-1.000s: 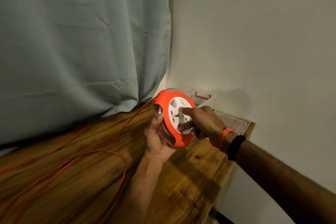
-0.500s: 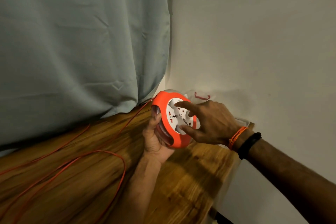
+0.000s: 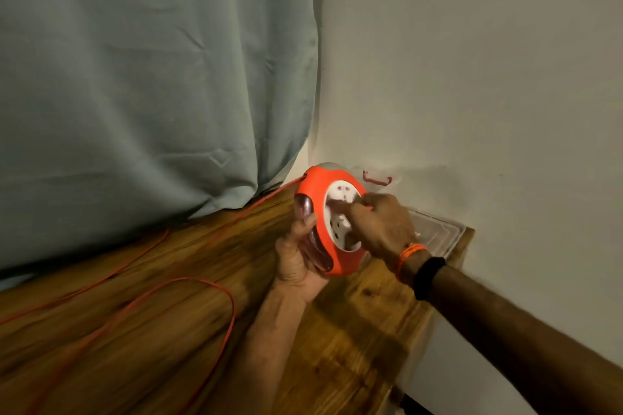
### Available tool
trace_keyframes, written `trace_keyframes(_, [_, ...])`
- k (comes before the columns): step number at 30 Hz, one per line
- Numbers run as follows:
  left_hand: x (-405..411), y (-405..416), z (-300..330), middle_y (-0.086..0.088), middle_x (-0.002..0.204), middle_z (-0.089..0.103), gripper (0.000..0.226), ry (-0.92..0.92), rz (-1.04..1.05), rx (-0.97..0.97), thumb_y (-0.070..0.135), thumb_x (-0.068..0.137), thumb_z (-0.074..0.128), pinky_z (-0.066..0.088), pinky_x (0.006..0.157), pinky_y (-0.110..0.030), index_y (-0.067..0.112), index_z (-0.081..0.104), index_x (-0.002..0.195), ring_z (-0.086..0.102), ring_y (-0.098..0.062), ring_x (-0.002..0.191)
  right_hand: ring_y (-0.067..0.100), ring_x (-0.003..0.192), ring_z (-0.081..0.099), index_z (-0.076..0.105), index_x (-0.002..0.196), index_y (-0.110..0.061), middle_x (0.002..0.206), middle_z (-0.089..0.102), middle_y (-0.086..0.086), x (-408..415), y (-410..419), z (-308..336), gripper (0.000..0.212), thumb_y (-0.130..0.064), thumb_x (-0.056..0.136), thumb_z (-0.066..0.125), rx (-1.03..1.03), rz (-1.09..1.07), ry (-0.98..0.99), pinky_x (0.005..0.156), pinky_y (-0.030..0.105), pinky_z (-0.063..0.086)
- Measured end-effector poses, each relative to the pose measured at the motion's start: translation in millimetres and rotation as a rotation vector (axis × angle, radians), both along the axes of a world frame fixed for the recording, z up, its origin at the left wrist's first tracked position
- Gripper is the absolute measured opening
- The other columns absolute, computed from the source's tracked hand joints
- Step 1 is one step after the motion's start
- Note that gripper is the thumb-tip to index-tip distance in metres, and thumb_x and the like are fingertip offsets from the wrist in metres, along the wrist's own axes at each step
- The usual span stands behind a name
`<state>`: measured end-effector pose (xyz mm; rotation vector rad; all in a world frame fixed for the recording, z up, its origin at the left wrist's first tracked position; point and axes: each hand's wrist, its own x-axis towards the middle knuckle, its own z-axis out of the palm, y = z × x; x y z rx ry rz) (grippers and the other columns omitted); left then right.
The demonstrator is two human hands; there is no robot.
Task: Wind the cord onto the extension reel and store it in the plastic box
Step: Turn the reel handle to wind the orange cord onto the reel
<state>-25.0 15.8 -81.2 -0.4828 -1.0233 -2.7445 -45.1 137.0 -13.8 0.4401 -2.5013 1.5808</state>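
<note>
The orange extension reel (image 3: 315, 192) with its white socket face is held upright above the wooden table. My left hand (image 3: 296, 259) grips it from below and behind, thumb on the rim. My right hand (image 3: 381, 226) is on the white face, fingers curled around its centre part. A thin orange cord (image 3: 215, 293) leaves the reel's upper left and lies in loose loops across the table to the left. The clear plastic box (image 3: 441, 229) sits behind my right hand in the table's far right corner, partly hidden.
The wooden table (image 3: 168, 330) ends at the right near a white wall (image 3: 472, 77). A grey-green curtain (image 3: 151, 77) hangs down to the table's back edge. A small red clip (image 3: 377, 178) of the box shows behind the reel.
My right hand has swung round on the reel's white face, from fingers spread over it to fingers curled at its top. The cord loop on the table has shifted slightly.
</note>
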Motion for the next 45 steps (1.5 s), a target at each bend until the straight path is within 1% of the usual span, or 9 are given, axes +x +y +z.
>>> trace_keyframes(3, [3,2,1,-0.022,0.120,0.069,0.077,-0.021,-0.033,0.011,0.028,0.061,0.092,0.057,0.084,-0.047,0.008,0.066,0.130,0.070,-0.034,0.101,0.008,0.023,0.041,0.065,0.093,-0.009,0.066,0.070,0.015,1,-1,2,0.043,-0.051,0.083,0.062,-0.328,0.072,-0.496,0.033,0.013,0.028])
trace_keyframes(9, [2,-1,1,-0.027,0.141,0.053,0.098,0.010,-0.025,-0.015,0.032,0.063,0.090,0.042,0.102,-0.060,0.007,0.046,0.148,0.050,-0.046,0.128,0.010,0.030,0.037,0.057,0.092,-0.010,0.064,0.076,0.010,-1,15,9,0.031,-0.041,0.090,0.059,-0.259,0.214,-0.489,0.034,0.012,0.024])
trace_keyframes(12, [1,-2,2,-0.023,0.141,0.055,0.097,0.002,0.002,-0.007,0.035,0.060,0.091,0.040,0.105,-0.062,0.011,0.051,0.145,0.051,-0.043,0.129,0.003,0.029,0.048,0.069,0.092,-0.011,0.063,0.077,0.004,-3,19,6,0.038,-0.047,0.091,0.058,-0.026,0.092,-0.142,0.037,0.017,0.039])
trace_keyframes(15, [2,-3,2,-0.026,0.150,0.045,0.105,-0.015,0.021,-0.009,0.037,0.058,0.091,0.032,0.112,-0.065,0.012,0.045,0.149,0.041,-0.047,0.138,0.001,0.057,0.068,0.071,0.098,-0.021,0.065,0.076,-0.004,-2,26,1,0.032,-0.050,0.087,0.062,0.253,0.007,0.327,0.064,0.027,0.060])
trace_keyframes(24, [4,-6,3,-0.025,0.148,0.046,0.106,0.006,-0.016,0.037,0.034,0.062,0.090,0.046,0.099,-0.057,0.012,0.040,0.152,0.050,-0.044,0.130,0.024,0.082,0.069,0.038,0.144,-0.031,0.101,0.075,0.000,-10,33,-5,0.068,-0.063,0.084,0.043,0.749,0.157,0.957,0.067,0.032,0.055])
trace_keyframes(32, [0,-7,-2,-0.021,0.132,0.062,0.089,0.019,-0.043,0.037,0.033,0.060,0.091,0.049,0.098,-0.056,0.012,0.057,0.140,0.060,-0.041,0.121,0.024,0.082,0.069,0.039,0.144,-0.033,0.100,0.076,0.006,-18,20,-8,0.070,-0.061,0.082,0.053,0.670,0.193,0.810,0.071,0.035,0.058])
trace_keyframes(36, [1,-3,0,-0.021,0.131,0.064,0.087,0.006,-0.027,0.023,0.033,0.058,0.092,0.052,0.094,-0.053,0.010,0.061,0.136,0.061,-0.039,0.120,0.017,0.081,0.073,0.067,0.110,-0.032,0.100,0.077,0.002,-6,8,-3,0.051,-0.061,0.067,0.070,0.262,0.034,0.277,0.068,0.025,0.054])
trace_keyframes(39, [0,0,-2,-0.019,0.130,0.066,0.085,-0.011,0.008,0.006,0.034,0.054,0.094,0.054,0.090,-0.051,0.013,0.065,0.132,0.063,-0.038,0.118,0.010,0.030,0.049,0.067,0.077,-0.012,0.063,0.073,0.012,-4,-2,0,0.042,-0.053,0.076,0.071,-0.206,0.061,-0.333,0.036,0.015,0.034])
trace_keyframes(45, [0,-3,-1,-0.023,0.140,0.057,0.104,-0.013,-0.010,-0.009,0.035,0.058,0.092,0.048,0.098,-0.056,0.010,0.045,0.148,0.055,-0.042,0.126,0.007,0.024,0.041,0.067,0.091,-0.007,0.070,0.076,0.018,-2,4,3,0.041,-0.047,0.084,0.067,-0.202,0.134,-0.403,0.034,0.014,0.028])
